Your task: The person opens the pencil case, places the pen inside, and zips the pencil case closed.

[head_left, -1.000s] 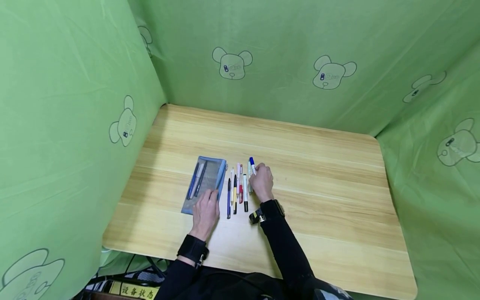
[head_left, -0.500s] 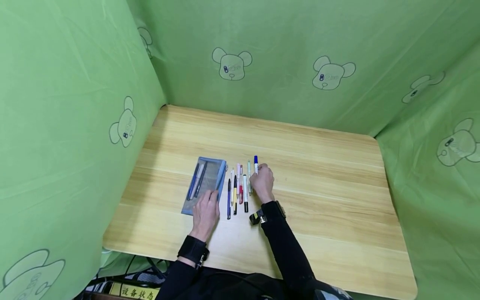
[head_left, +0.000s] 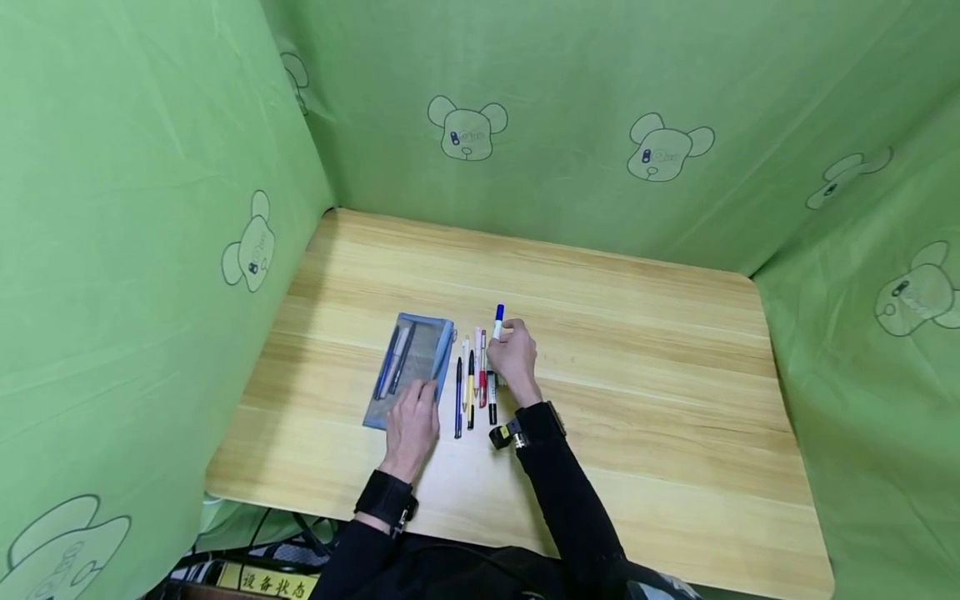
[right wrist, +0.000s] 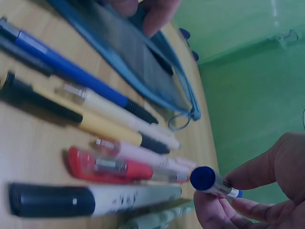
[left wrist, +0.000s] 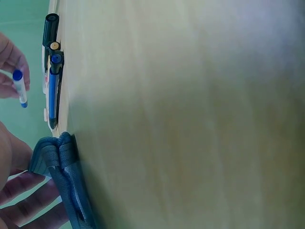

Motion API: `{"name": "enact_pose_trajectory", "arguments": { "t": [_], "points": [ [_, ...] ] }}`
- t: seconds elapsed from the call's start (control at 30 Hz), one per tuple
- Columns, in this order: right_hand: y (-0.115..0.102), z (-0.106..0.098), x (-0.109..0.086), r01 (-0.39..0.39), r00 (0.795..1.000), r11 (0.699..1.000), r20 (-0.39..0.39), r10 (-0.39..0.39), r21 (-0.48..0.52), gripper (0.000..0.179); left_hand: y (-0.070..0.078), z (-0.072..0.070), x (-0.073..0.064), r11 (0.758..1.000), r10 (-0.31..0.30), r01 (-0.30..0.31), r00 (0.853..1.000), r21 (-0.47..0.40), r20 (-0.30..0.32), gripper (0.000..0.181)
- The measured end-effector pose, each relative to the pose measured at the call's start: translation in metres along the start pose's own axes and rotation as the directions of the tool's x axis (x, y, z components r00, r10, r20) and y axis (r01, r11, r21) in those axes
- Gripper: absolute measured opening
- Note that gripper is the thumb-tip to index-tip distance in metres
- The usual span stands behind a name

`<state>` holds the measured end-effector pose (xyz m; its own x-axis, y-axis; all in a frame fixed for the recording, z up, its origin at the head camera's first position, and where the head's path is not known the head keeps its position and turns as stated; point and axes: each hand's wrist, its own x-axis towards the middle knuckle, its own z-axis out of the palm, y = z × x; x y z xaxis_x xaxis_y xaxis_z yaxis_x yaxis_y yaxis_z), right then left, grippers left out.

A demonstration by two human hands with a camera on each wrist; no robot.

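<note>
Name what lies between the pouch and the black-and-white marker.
The right wrist view shows a blue pen, cream pen, yellow pen, pink pen and red pen.

The head view is bright and even, sharp enough to separate the pens [head_left: 458,400]. A pale sheen whitens the near middle of the surface [head_left: 637,358]; a soft shadow runs down its left side, beside the curtain [head_left: 135,250]. The left wrist view is hazier, the wood grain smeared, with a bluish-violet cast toward the upper right and a broad shadow beside the case [left wrist: 78,191]. In the right wrist view, pens blur toward the left, while the marker [right wrist: 203,178] looks clearer.
</note>
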<state>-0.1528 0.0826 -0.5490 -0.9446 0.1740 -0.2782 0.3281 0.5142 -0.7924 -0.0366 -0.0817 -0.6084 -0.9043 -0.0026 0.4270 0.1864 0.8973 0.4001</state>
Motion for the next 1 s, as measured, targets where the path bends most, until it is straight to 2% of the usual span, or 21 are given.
{"name": "enact_pose_trajectory", "arguments": {
  "t": [0.17, 0.5, 0.8, 1.0],
  "points": [
    [-0.010, 0.007, -0.005, -0.009, 1.000, 0.999, 0.024, 0.008, 0.038, 0.052, 0.000, -0.001, 0.000, 1.000, 0.004, -0.004, 1.000, -0.008, -0.010, 0.022],
    [-0.012, 0.025, -0.014, 0.052, 0.997, 0.996, 0.045, -0.055, 0.067, 0.056, -0.001, -0.001, -0.001, 1.000, -0.012, 0.012, 1.000, -0.015, 0.021, 0.021],
    [-0.013, 0.040, -0.020, 0.066, 0.997, 0.997, 0.036, -0.067, 0.032, 0.056, -0.001, -0.001, 0.000, 1.000, -0.009, 0.009, 1.000, -0.010, 0.012, 0.022],
    [-0.014, 0.049, -0.027, 0.051, 0.996, 0.998, 0.070, -0.053, 0.024, 0.058, -0.001, -0.001, -0.001, 1.000, -0.002, 0.002, 1.000, -0.005, -0.008, 0.021]
  ]
}}
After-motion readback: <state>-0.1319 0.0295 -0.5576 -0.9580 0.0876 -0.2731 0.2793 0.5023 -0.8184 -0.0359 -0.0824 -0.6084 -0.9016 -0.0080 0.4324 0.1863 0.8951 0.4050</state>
